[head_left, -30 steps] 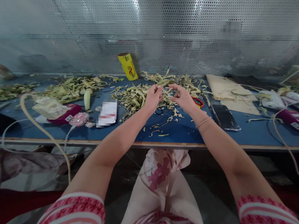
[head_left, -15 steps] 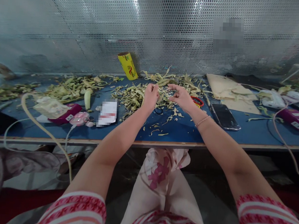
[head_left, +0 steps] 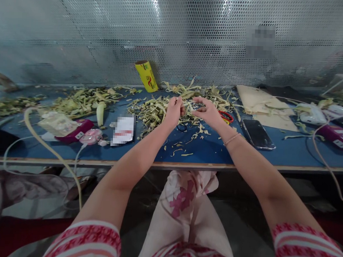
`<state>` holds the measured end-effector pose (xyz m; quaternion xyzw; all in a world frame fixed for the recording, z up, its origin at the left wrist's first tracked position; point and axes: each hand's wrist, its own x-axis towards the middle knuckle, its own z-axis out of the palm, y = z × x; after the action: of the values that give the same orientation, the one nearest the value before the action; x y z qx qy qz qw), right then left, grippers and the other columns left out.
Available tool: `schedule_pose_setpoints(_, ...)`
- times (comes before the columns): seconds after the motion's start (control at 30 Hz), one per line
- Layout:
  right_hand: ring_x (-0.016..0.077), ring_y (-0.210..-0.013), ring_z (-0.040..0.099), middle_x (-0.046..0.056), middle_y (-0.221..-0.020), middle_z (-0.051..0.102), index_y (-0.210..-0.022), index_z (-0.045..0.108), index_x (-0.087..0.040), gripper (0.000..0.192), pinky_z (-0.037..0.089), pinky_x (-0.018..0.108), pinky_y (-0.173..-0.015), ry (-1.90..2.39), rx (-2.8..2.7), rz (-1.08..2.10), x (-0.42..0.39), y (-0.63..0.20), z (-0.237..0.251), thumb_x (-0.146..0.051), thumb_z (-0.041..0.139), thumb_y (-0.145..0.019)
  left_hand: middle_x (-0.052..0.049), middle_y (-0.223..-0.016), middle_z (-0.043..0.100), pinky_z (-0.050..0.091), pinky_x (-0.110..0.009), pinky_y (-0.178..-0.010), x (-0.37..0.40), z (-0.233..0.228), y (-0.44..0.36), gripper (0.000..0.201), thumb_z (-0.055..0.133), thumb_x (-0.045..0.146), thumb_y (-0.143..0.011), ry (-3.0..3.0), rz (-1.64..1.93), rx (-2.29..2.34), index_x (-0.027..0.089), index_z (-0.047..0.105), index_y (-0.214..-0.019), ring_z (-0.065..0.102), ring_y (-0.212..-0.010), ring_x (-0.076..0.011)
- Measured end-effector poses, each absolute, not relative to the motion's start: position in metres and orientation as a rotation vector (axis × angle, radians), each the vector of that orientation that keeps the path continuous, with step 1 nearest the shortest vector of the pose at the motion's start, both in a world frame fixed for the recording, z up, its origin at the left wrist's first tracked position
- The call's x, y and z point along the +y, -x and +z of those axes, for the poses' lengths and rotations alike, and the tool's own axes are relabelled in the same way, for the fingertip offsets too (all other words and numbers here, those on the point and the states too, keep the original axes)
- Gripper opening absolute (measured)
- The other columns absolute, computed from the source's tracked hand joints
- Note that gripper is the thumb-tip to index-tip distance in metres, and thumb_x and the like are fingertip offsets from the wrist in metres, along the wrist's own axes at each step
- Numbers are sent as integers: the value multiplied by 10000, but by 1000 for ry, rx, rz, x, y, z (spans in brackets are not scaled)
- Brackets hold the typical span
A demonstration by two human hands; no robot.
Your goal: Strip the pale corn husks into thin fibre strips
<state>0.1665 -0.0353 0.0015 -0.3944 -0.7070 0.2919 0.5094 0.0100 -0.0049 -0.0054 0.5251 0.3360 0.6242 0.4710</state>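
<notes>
My left hand point(head_left: 174, 111) is closed over the middle of a heap of dried, pale green plant scraps point(head_left: 152, 111). Thumb and fingers are pinched together, and what they hold is too small to make out. To its right, my right hand point(head_left: 207, 113) has curved fingers, with a gap between thumb and forefinger. Thin pale strips show behind and between the hands. Close by the right hand lie red-handled scissors point(head_left: 226, 117), partly covered by the hand and scraps. A small dark loop point(head_left: 182, 127) rests below the left hand.
A yellow tube point(head_left: 146, 76) stands tilted by the perforated metal panel point(head_left: 186, 39). A phone point(head_left: 258, 134) and brown paper point(head_left: 259, 99) lie right on the blue table point(head_left: 204, 154). Left are a white card point(head_left: 123, 130), purple device point(head_left: 75, 130), hose point(head_left: 51, 150) and another scrap heap point(head_left: 82, 101).
The left hand's fingers have curled in, and the pale piece that showed beside them is no longer visible. The right hand has barely shifted.
</notes>
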Motion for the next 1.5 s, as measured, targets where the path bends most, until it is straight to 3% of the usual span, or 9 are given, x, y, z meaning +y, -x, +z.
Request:
schedule_pose_setpoints(0.1, 188, -977, 601, 96, -1218, 591, -1151, 627, -189, 471, 513, 338, -858, 923, -1700, 681, -37, -165, 3, -312, 718, -706, 68, -530, 389, 341, -182, -421, -5, -9, -12, 334, 505, 444, -902, -1347, 1496, 811, 207, 358, -719, 409, -410, -53)
schedule_pose_setpoints(0.33, 117, -692, 579, 59, -1036, 676, -1045, 673, -174, 343, 509, 292, -690, 950, -1662, 696, -34, -163, 2, -208, 659, -704, 45, -603, 497, 448, -209, -521, -17, -1, -16, 321, 622, 448, -825, -1311, 1426, 800, 192, 439, -759, 531, -486, -70)
schedule_pose_setpoints(0.53, 81, -624, 545, 62, -1201, 627, -1140, 641, -207, 466, 507, 263, -620, 973, -1627, 684, -31, -163, 3, -163, 637, -676, 10, -606, 588, 450, -197, -554, -24, 7, -19, 257, 761, 287, -717, -1183, 1288, 738, 134, 557, -752, 535, -524, -61)
schedule_pose_setpoints(0.83, 110, -676, 598, 66, -1161, 643, -1205, 645, -229, 521, 544, 308, -700, 970, -1612, 709, -31, -162, -1, -208, 682, -685, 28, -530, 529, 373, -165, -489, -22, 5, -21, 184, 678, 179, -778, -1152, 1342, 740, 125, 574, -637, 465, -463, -32)
schedule_pose_setpoints(1.03, 160, -748, 627, 58, -900, 722, -960, 754, -186, 328, 541, 329, -732, 926, -1527, 738, -32, -158, -4, -336, 720, -670, 33, -534, 503, 366, -172, -491, -23, 4, -20, 214, 624, 211, -837, -1173, 1350, 778, 127, 548, -656, 455, -462, -33)
schedule_pose_setpoints(1.17, 177, -800, 626, 65, -914, 722, -887, 764, -196, 285, 522, 336, -742, 906, -1564, 657, -33, -158, -4, -390, 723, -682, 33, -551, 514, 370, -162, -493, -25, 7, -22, 203, 613, 226, -850, -1176, 1349, 801, 128, 545, -686, 465, -473, -30)
schedule_pose_setpoints(1.27, 155, -743, 598, 56, -884, 706, -912, 755, -198, 299, 503, 314, -689, 920, -1562, 665, -32, -159, -5, -378, 725, -675, 31, -558, 527, 362, -158, -484, -26, 8, -22, 208, 630, 258, -841, -1217, 1352, 818, 136, 542, -697, 460, -473, -29)
schedule_pose_setpoints(1.4, 108, -572, 505, -7, -663, 637, -1043, 719, -193, 401, 462, 276, -593, 958, -1579, 738, -30, -160, -6, -330, 723, -667, 30, -575, 534, 363, -162, -485, -25, 6, -20, 205, 618, 259, -849, -1259, 1384, 825, 143, 535, -701, 450, -474, -29)
schedule_pose_setpoints(1.5, 102, -574, 516, -8, -693, 650, -1050, 707, -188, 443, 475, 276, -608, 933, -1564, 798, -33, -160, -4, -344, 745, -637, 33, -577, 522, 361, -168, -488, -21, 3, -18, 215, 612, 263, -851, -1295, 1410, 786, 149, 521, -693, 441, -477, -31)
